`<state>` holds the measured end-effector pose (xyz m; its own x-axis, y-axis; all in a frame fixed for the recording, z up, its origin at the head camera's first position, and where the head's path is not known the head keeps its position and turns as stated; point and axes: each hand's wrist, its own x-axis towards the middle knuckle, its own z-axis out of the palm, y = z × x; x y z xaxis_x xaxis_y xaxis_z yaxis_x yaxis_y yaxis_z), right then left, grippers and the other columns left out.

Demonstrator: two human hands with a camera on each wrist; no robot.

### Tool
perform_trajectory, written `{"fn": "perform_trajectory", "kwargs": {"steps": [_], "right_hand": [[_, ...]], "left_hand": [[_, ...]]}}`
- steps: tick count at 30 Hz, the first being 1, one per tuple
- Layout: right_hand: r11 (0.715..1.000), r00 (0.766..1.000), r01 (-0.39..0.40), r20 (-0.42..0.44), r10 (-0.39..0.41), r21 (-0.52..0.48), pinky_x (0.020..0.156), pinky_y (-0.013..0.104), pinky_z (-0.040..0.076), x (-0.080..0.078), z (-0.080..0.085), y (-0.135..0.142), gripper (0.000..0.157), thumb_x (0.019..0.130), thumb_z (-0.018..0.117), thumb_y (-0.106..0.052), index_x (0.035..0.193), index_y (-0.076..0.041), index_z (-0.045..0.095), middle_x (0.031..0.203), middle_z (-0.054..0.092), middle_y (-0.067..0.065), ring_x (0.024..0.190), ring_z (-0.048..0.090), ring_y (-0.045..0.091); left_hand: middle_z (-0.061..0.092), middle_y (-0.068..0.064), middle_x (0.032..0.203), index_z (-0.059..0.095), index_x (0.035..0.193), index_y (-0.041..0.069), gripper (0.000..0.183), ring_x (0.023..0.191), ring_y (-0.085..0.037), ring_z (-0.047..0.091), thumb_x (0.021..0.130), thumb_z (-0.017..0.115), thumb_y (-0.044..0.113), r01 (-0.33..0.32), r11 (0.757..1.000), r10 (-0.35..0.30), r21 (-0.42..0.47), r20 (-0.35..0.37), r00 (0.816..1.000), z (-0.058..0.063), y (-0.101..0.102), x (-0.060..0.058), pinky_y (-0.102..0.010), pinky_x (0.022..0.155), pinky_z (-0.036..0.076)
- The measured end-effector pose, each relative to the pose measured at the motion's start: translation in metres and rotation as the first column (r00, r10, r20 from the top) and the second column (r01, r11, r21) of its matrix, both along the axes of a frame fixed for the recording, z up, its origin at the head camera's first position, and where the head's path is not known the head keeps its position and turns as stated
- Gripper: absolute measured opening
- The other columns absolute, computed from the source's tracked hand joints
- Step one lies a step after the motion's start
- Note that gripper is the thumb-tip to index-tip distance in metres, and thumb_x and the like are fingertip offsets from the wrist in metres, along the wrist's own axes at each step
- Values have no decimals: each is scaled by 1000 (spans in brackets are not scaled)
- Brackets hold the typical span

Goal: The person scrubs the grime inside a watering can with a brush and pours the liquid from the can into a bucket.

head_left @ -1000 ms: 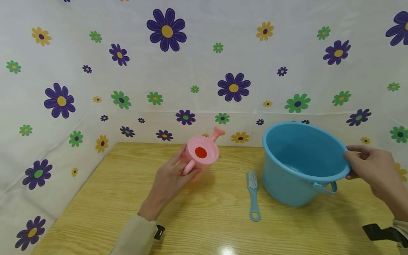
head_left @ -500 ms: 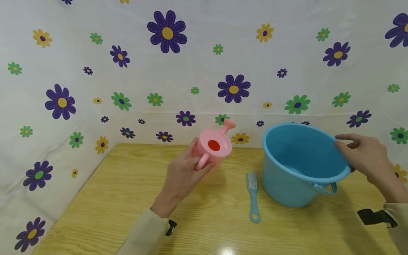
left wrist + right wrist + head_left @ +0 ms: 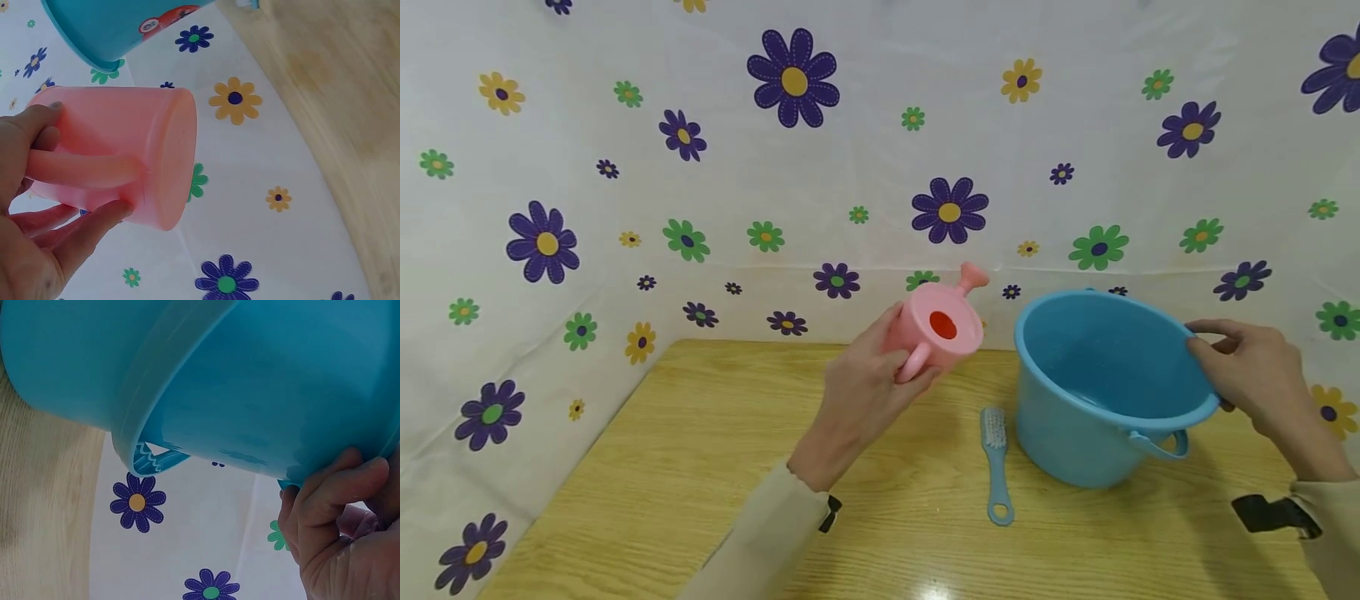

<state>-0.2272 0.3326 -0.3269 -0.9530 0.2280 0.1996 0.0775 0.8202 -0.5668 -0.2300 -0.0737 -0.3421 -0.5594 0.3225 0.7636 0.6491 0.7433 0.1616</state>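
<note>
My left hand [image 3: 868, 387] grips a pink toy watering can [image 3: 943, 340] round its body and handle, held above the table to the left of the bucket. The can tilts toward me, showing a red opening in its top, and its spout points up and right. In the left wrist view the can's handle [image 3: 87, 169] runs between my thumb and fingers. My right hand [image 3: 1258, 375] pinches the right rim of a blue bucket [image 3: 1078, 433], which stands tilted on the table. The right wrist view shows my curled fingers [image 3: 325, 500] at the bucket's edge.
A blue scrubbing brush [image 3: 997, 467] with white bristles lies on the wooden table [image 3: 700, 442], just left of the bucket. Behind the table hangs a white flower-patterned sheet [image 3: 857, 150]. The bucket's handle [image 3: 1161, 450] hangs at its near right side.
My left hand has lifted the watering can and carried it right, closer to the bucket. My right hand has shifted slightly left along the rim. The brush has stayed put.
</note>
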Motion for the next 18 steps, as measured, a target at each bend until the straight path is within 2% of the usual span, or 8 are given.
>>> {"fn": "perform_trajectory", "kwargs": {"steps": [9, 13, 18], "right_hand": [[1000, 1000, 6, 12, -6, -14, 42, 27, 51, -1, 0, -1, 52, 104, 46, -23, 142, 12, 48, 110, 61, 45, 52, 64, 19], [1000, 1000, 15, 19, -14, -21, 43, 27, 52, -1, 0, -1, 52, 104, 46, -23, 143, 11, 48, 112, 60, 45, 53, 65, 20], [999, 999, 23, 23, -22, -25, 43, 26, 52, -1, 0, -1, 52, 104, 46, -24, 144, 11, 48, 113, 60, 44, 54, 65, 20]], "left_hand": [[63, -20, 142, 81, 87, 6, 32, 121, -34, 69, 84, 85, 38, -5, 993, 1, -122, -31, 1000, 22, 28, -8, -40, 89, 63], [63, -18, 143, 82, 100, 7, 35, 120, -32, 69, 86, 84, 39, -1, 989, -6, -147, -44, 999, 30, 40, -11, -39, 90, 63], [63, -16, 142, 81, 83, 12, 28, 125, -30, 67, 87, 82, 40, 12, 989, -22, -149, -59, 998, 36, 54, -13, -40, 92, 62]]}}
